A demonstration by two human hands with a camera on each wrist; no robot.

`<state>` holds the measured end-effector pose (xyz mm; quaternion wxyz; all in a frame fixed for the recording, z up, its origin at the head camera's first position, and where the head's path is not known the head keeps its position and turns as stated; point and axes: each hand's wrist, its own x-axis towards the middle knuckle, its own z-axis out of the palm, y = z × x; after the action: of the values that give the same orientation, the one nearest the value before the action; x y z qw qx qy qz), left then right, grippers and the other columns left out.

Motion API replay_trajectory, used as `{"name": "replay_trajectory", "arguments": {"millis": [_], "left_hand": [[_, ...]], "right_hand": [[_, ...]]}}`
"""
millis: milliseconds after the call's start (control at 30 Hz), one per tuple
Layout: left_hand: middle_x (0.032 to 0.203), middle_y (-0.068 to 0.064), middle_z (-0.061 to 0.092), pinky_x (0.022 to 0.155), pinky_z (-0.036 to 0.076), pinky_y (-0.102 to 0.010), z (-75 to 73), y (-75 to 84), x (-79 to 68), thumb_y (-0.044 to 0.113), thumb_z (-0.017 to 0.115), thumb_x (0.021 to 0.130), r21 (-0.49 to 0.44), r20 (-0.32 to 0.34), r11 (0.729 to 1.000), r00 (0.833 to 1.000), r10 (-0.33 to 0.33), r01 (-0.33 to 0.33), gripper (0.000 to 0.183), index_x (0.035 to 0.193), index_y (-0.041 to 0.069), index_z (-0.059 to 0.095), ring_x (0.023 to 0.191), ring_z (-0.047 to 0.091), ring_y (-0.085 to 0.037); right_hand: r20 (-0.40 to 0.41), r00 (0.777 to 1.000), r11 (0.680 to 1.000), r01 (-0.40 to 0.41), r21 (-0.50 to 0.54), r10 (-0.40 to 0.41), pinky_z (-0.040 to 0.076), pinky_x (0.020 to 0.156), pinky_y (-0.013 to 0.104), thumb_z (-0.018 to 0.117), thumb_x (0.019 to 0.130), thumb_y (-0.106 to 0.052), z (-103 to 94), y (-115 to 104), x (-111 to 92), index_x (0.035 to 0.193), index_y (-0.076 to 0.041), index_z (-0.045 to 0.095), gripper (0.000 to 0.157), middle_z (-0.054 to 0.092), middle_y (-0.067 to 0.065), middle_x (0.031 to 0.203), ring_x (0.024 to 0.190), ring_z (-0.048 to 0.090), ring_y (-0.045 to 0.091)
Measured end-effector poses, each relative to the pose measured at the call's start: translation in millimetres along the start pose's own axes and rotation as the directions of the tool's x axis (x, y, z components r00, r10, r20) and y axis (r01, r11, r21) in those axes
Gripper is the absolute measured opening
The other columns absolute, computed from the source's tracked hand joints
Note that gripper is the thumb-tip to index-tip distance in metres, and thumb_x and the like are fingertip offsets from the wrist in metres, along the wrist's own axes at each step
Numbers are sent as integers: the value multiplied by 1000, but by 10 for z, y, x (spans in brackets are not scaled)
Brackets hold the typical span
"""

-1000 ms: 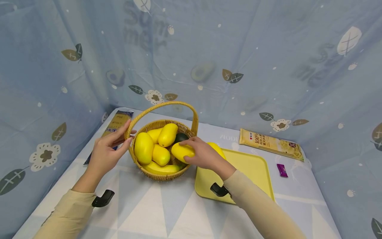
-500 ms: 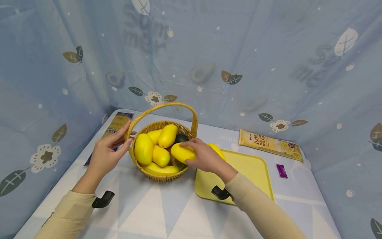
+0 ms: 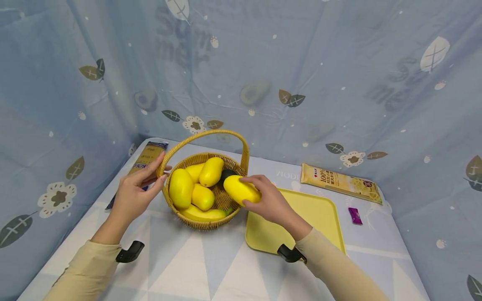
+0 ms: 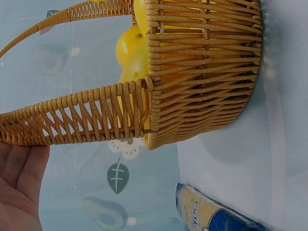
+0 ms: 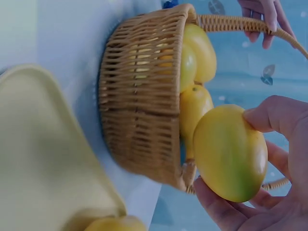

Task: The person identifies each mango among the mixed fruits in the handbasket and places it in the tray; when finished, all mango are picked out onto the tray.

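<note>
My right hand [image 3: 269,200] holds a smooth yellow mango [image 3: 241,190] over the right rim of a wicker basket [image 3: 205,225]. The right wrist view shows the mango's greenish patch, with thumb and fingertips on either side of it. My left hand [image 3: 137,188] grips the left foot of the basket's arched handle [image 3: 205,133], fingers behind it and thumb in front. Several more mangoes [image 3: 181,188] lie in the basket, along with a dark green fruit [image 3: 227,175] and a long yellow fruit [image 3: 203,213] with a green end, perhaps a banana.
Right of the basket lies a yellow tray [image 3: 316,209]; another mango [image 5: 115,224] shows at its edge. Behind the tray is a yellow pasta packet [image 3: 340,182], with a small purple packet [image 3: 355,215] nearer. A blue-and-gold packet [image 3: 150,154] lies behind my left hand.
My right hand has lifted the mango from inside the basket and moved it right, to the rim. More of the basket's floor shows. The left hand stays at the handle.
</note>
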<state>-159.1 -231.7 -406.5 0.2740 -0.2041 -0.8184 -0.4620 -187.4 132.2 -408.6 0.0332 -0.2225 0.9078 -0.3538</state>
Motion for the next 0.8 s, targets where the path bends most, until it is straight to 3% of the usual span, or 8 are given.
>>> {"name": "replay_trajectory", "arguments": {"millis": [367,633,800], "left_hand": [[116,-14,74,87,52,-11,16,6,5,-16,72,85,-2,5,1000,1000,-4,4,77,150,19,52,107,65,7],[116,-15,74,86,51,-9,19,2,-9,-16,72,85,23,3,1000,1000,-14,14,77,150,20,52,106,63,10],[116,-13,74,86,51,-9,10,17,-8,-14,72,86,28,-3,999,1000,-18,18,77,150,21,52,106,63,11]], "right_hand": [[-125,989,996,-76,47,81,55,98,50,78,89,-20,-304,407,-334,144,-24,57,59,51,8,142,119,58,32],[-197,959,979,-201,32,204,55,98,53,76,92,-21,-468,870,-529,147,-20,53,59,45,14,148,116,59,38],[-239,943,972,-232,27,231,53,98,56,75,94,-22,-515,1112,-622,147,-14,52,59,44,19,148,117,58,43]]}}
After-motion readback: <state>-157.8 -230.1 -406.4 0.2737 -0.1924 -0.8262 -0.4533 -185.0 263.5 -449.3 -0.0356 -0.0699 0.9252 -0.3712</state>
